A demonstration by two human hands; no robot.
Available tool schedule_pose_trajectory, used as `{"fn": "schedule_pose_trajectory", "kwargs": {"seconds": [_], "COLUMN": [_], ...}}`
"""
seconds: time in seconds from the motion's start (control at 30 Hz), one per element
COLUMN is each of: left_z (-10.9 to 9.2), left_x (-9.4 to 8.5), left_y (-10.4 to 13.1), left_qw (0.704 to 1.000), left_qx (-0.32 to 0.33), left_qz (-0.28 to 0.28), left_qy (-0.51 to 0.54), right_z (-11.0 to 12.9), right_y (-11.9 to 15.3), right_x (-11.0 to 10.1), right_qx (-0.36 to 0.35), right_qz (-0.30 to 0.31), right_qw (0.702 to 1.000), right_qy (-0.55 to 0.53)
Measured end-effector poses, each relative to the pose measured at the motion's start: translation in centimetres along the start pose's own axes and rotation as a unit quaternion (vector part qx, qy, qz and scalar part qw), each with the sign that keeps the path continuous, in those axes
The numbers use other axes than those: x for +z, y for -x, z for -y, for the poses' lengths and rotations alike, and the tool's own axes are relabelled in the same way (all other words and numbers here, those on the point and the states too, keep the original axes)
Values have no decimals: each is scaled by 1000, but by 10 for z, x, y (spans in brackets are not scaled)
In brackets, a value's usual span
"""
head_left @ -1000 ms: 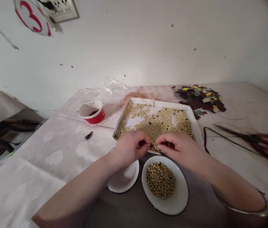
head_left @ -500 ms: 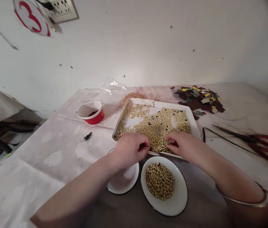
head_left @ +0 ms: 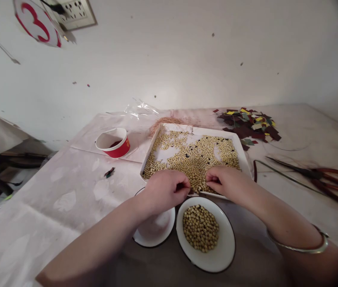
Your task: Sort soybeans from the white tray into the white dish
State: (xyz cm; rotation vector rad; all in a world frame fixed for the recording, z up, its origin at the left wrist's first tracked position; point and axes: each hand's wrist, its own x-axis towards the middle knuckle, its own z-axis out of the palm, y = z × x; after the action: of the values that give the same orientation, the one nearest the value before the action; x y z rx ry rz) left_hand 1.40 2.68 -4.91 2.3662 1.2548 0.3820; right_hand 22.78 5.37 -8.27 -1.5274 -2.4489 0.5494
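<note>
A shallow white box (head_left: 245,157) holds a spread of small pale yellow-green beads (head_left: 189,159) with a few dark ones among them. Over its near edge, my left hand (head_left: 169,187) is closed in a pinch; what lies between the fingertips is too small to make out. My right hand (head_left: 221,179) hovers just right of it, thumb and forefinger pinched at the beads, their contents hidden. Just below the hands stands a white dish (head_left: 227,243) with a heap of larger beads (head_left: 200,229). Partly under my left forearm is a second white dish (head_left: 155,233).
A red-and-white paper cup (head_left: 117,149) with dark red contents stands at left. Behind the box lie copper-coloured strands (head_left: 165,124) and clear plastic (head_left: 140,108). Coloured scraps (head_left: 249,125) are piled at back right; red-handled scissors (head_left: 318,174) lie at right.
My right hand has shifted slightly left, closer to my left hand, and its thumb and forefinger have come together. The left hand keeps its pinch. The whole view has shifted slightly.
</note>
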Motion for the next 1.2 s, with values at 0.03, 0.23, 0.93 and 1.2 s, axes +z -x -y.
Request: {"fn": "schedule_pose_trajectory", "kwargs": {"seconds": [0.03,0.23,0.93,1.2], "left_z": [0,4,6,5], "left_x": [0,1,-1,-4], "left_y": [0,0,0,0], "left_qw": [1000,1000,997,995], "left_qx": [-3,-12,-39,-39], "left_qz": [1,-6,-8,-4], "left_qy": [2,14,62,86], "right_z": [1,7,56,54], "right_y": [0,0,13,11], "right_x": [0,2,-1,5], "right_qx": [-5,-9,-62,-54], "right_qz": [0,0,-107,-88], "right_qw": [1000,1000,986,988], "right_qy": [-2,-25,-112,-118]}}
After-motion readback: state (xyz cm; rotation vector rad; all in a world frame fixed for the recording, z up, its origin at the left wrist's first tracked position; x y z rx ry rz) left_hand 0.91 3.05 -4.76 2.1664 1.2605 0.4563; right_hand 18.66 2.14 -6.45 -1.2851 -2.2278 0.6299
